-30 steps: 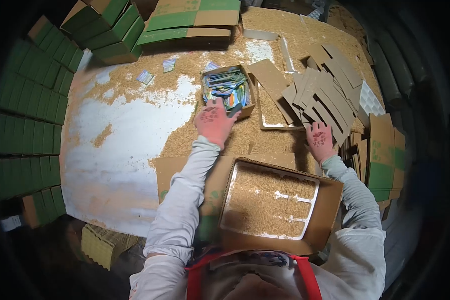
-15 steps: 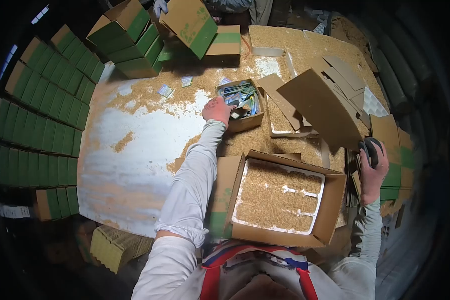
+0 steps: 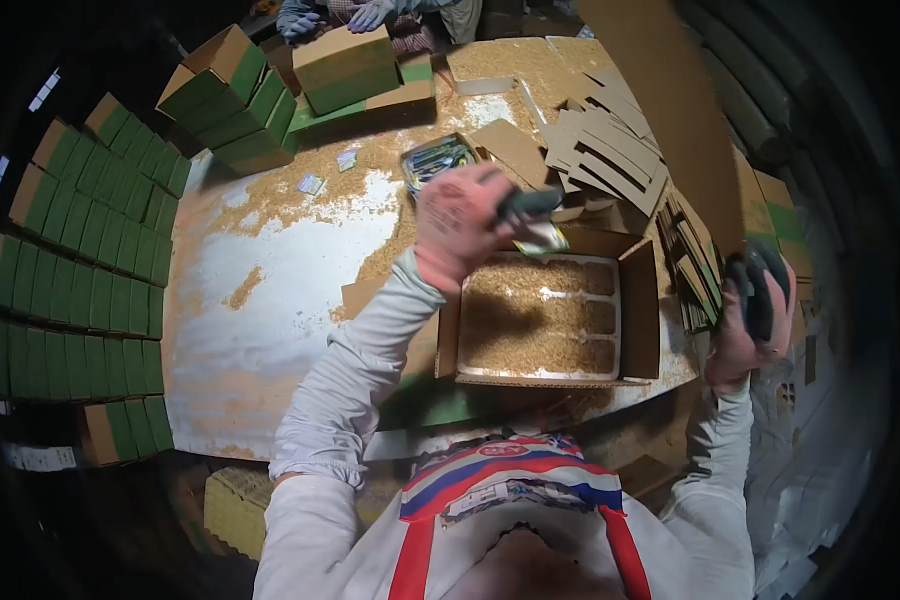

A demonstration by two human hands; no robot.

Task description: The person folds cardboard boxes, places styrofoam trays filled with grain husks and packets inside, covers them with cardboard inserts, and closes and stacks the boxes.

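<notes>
A small printed packet point(image 3: 544, 238) is pinched in the gloved left hand point(image 3: 470, 220), the fingers closed on its upper part and the rest left jutting out to the right; the packet is partly hidden and blurred, so its long axis cannot be told. It is held above the far side of an open carton point(image 3: 642, 315). By the gloved right hand point(image 3: 755, 310), a long cardboard sheet point(image 3: 675, 110) is gripped at its near end, the thumb and fingers closed around its edge. The long axis of the sheet runs away from the hand, slanting leftward to the far side of the view.

Inside the open carton, a white tray point(image 3: 617, 330) is seen covered with wood shavings point(image 3: 520, 325). Beyond the left hand, more packets point(image 3: 438, 160) are held in a smaller box point(image 3: 406, 172). Slotted cardboard pieces point(image 3: 610, 150) are heaped to the right of it. At the far edge, a closed green-and-brown carton point(image 3: 345, 72) is touched by a co-worker's gloved hand point(image 3: 373, 14).
</notes>
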